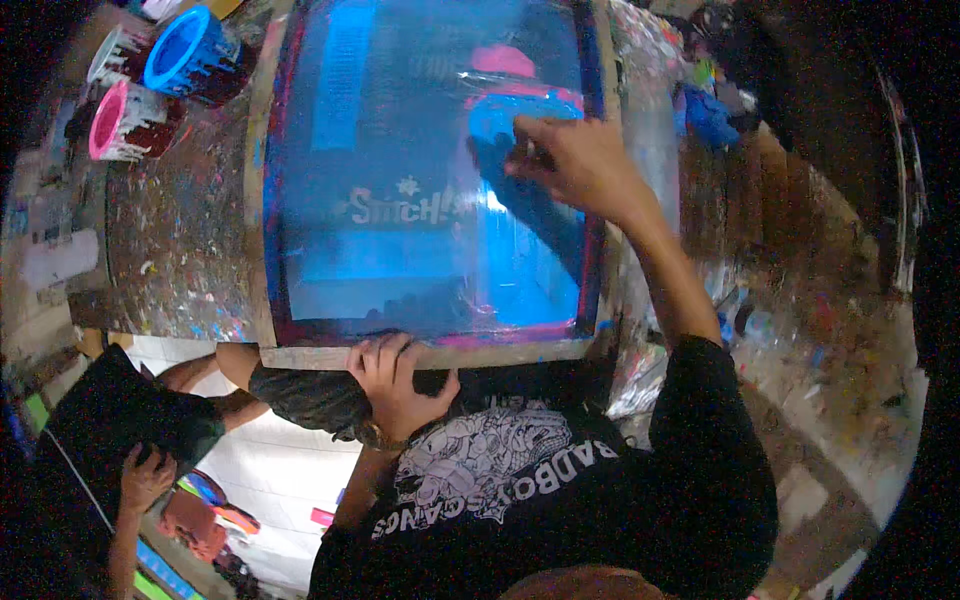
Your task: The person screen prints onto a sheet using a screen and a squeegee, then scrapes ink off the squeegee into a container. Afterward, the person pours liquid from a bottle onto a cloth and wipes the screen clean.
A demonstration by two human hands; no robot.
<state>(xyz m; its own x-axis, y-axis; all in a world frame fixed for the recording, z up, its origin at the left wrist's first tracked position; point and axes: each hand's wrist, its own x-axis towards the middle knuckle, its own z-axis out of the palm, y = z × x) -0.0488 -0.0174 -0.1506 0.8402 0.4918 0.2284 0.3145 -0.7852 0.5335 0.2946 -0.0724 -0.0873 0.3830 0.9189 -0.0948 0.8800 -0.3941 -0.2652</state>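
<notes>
A screen printing frame (430, 355) with wooden edges and grey-blue mesh fills the upper middle, pale lettering across it. Bright blue patches show on it, with pink smears at the top right and along the lower edge. My left hand (400, 380) has its fingers wrapped over the frame's bottom edge. My right hand (570, 170) is over the blue patch on the right, fingers curled and bunched, casting a dark shadow on the mesh; what they hold, if anything, I cannot make out.
Blue (200, 55), pink (130, 125) and white (115, 55) ink tubs sit upper left on a paint-spattered bench (165, 260). Another person's hand (145, 475) rests on black fabric (95, 430) lower left. A crumpled blue item (710, 115) lies to the right.
</notes>
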